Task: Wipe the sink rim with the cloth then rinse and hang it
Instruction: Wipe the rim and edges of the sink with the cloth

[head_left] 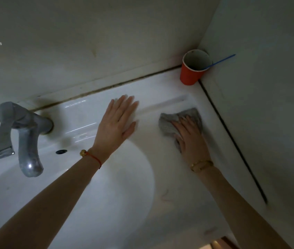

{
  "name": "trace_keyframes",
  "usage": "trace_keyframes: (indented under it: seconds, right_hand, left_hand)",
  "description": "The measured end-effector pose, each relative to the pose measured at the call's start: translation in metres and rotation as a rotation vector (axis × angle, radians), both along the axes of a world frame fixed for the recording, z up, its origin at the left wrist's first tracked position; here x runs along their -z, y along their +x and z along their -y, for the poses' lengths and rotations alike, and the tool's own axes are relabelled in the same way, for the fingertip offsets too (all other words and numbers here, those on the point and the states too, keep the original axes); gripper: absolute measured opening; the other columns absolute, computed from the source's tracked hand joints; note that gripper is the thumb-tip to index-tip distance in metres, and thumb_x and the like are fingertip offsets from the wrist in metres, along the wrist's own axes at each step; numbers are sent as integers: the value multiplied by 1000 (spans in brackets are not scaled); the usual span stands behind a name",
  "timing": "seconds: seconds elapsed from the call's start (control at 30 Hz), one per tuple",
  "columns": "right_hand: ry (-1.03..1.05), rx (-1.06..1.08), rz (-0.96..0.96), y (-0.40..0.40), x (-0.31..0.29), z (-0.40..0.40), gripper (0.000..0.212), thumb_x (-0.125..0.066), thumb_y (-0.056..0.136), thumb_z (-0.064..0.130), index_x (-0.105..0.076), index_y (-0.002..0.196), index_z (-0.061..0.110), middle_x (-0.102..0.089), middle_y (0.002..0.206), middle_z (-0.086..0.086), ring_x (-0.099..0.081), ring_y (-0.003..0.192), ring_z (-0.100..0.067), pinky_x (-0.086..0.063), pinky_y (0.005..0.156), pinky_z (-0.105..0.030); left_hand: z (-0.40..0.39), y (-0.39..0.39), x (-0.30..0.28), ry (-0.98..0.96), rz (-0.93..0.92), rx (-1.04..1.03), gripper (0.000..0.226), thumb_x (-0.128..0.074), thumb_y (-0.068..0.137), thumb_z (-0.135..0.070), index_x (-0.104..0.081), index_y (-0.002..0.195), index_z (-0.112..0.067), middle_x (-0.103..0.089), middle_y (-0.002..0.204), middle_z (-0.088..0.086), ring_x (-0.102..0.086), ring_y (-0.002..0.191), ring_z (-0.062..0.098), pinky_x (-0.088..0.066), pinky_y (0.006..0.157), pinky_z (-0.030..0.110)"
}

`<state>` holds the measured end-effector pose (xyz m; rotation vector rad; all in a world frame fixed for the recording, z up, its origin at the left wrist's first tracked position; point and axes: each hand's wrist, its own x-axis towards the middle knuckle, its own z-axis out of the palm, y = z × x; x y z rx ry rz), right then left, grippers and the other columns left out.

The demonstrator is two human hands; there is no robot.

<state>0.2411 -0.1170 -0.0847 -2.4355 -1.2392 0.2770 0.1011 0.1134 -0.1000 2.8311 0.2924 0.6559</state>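
A white ceramic sink (153,90) fills the view, its round basin at the lower left. A crumpled grey cloth (167,124) lies on the right rim, close to the side wall. My right hand (191,137) presses flat on top of the cloth, fingers spread over it. My left hand (117,121) rests palm-down on the back rim, fingers apart and holding nothing, about a hand's width left of the cloth.
A grey metal tap (25,133) juts over the basin at the left. A red paper cup (193,69) with a blue stick in it stands in the back right corner. Walls close in behind and on the right; dark grime lines the joints.
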Motion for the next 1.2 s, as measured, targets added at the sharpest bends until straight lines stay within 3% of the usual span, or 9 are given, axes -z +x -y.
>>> trace_keyframes:
  seconds: [0.17, 0.33, 0.47, 0.63, 0.83, 1.07, 1.2]
  right_hand:
    - [23, 7, 1, -19, -1, 21, 42, -40, 97, 30, -54, 133, 14, -45, 144, -15, -36, 136, -37, -22, 116, -52]
    - [34, 68, 84, 7, 3, -32, 36, -51, 96, 24, -56, 131, 15, -47, 143, -15, -37, 135, -37, -19, 118, -46]
    - [24, 26, 77, -22, 8, -4, 39, -52, 95, 23, -54, 134, 18, -47, 144, -11, -36, 136, -35, -11, 119, -44]
    - [13, -87, -30, -56, 11, 32, 44, -35, 98, 33, -52, 135, 18, -46, 145, -8, -34, 137, -31, -15, 119, -44]
    - [-21, 77, 109, 6, 10, -36, 38, -48, 95, 20, -54, 133, 16, -49, 141, -12, -37, 134, -33, -15, 118, -43]
    - [-3, -21, -40, -68, 12, 40, 44, -39, 96, 27, -50, 137, 16, -44, 147, -9, -32, 139, -31, -13, 119, -45]
    - [3, 51, 72, -25, 12, 1, 40, -49, 97, 23, -51, 135, 12, -46, 144, -14, -37, 136, -33, -16, 119, -43]
  left_hand:
    - [9, 7, 2, -1, -81, 85, 54, -51, 102, -29, -38, 149, -7, -33, 158, 12, -25, 150, 29, -21, 122, 50]
    - [2, 8, 7, 8, -109, 113, 55, -49, 102, -29, -33, 152, -10, -30, 160, 10, -22, 151, 28, -19, 123, 48]
    - [2, 10, 9, -26, -93, 94, 54, -50, 101, -27, -36, 151, -12, -33, 159, 8, -24, 150, 26, -19, 123, 48]
    - [1, 10, 8, -50, -97, 86, 56, -54, 99, -26, -37, 151, -13, -33, 159, 7, -24, 150, 26, -19, 123, 48]
    - [0, 10, 9, -47, -97, 103, 56, -52, 100, -29, -35, 151, -14, -33, 159, 7, -24, 150, 26, -17, 124, 47]
    - [0, 10, 11, -40, -89, 88, 58, -54, 98, -28, -35, 151, -15, -33, 159, 6, -25, 150, 25, -18, 124, 46]
    - [-2, 10, 13, -32, -97, 103, 57, -52, 100, -29, -35, 152, -14, -32, 160, 6, -23, 150, 25, -17, 124, 46]
